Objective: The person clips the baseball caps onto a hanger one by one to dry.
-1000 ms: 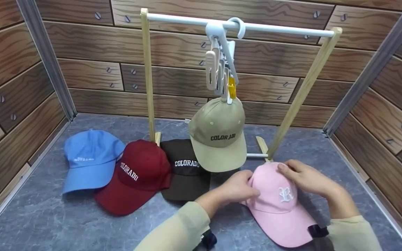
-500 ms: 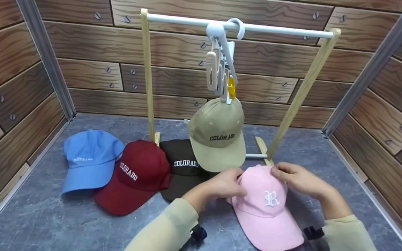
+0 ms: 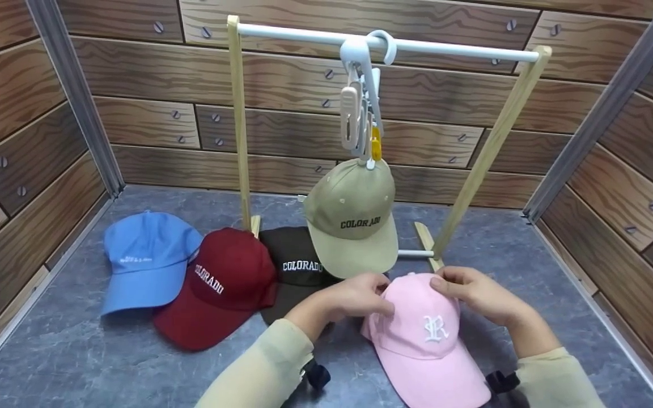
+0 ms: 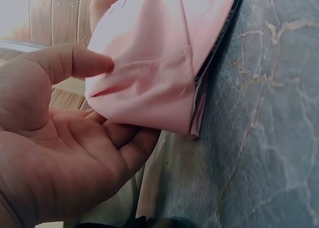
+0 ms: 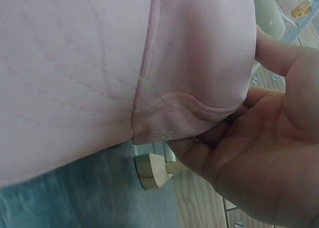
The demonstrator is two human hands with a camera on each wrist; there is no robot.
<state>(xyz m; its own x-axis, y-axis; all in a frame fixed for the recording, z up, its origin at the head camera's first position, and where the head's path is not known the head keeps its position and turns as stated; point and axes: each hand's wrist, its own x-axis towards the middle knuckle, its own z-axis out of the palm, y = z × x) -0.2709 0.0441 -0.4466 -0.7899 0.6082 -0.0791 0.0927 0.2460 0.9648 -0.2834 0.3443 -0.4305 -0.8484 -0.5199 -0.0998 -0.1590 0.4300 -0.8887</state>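
A pink baseball cap with a white letter R on its front is held between both hands at the front right. My left hand pinches its left side, thumb on the outside; in the left wrist view the other fingers go behind the pink cloth. My right hand pinches the upper right side of the crown, and its fingertips are partly hidden behind the cap in the right wrist view. The brim points toward the front, low over the grey tabletop. Close behind hangs a khaki Colorado cap.
A wooden rack with a white bar carries a folded clip hanger with several pegs and a yellow clip. Blue, dark red and black caps lie at the left. Wood-patterned walls enclose the table.
Both hands have moved left and slightly toward the front with the pink cap. The hanger has turned a little on the bar, and the khaki cap has shifted slightly left.
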